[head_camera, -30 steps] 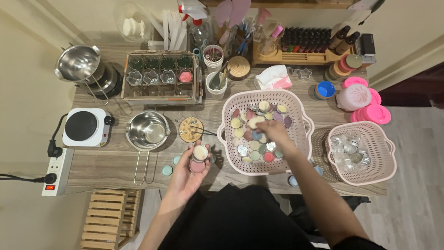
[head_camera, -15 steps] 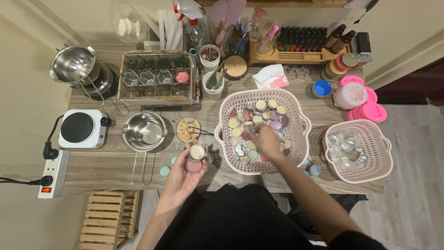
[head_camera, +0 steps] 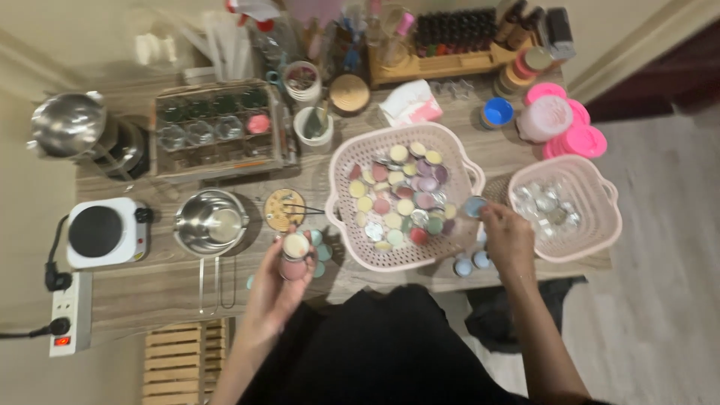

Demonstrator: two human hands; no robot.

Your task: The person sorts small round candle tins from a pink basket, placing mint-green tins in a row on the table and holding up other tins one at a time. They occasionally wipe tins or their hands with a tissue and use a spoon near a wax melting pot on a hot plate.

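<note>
On the crowded wooden bench (head_camera: pixel 172 289), the right hand (head_camera: pixel 507 238) has come out of the big pink basket (head_camera: pixel 352 154), fingers grasping a small bluish tin (head_camera: pixel 474 206) beside its rim, while the left hand (head_camera: pixel 279 289) still grips a pink jar (head_camera: pixel 294 257).

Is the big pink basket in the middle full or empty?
Partly full. The big pink basket holds many small round tins in yellow, pink, purple and silver, spread across its bottom.

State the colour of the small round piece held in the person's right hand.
Pale blue. The small round piece sits at the fingertips of the right hand, clearest in the head view.
</note>
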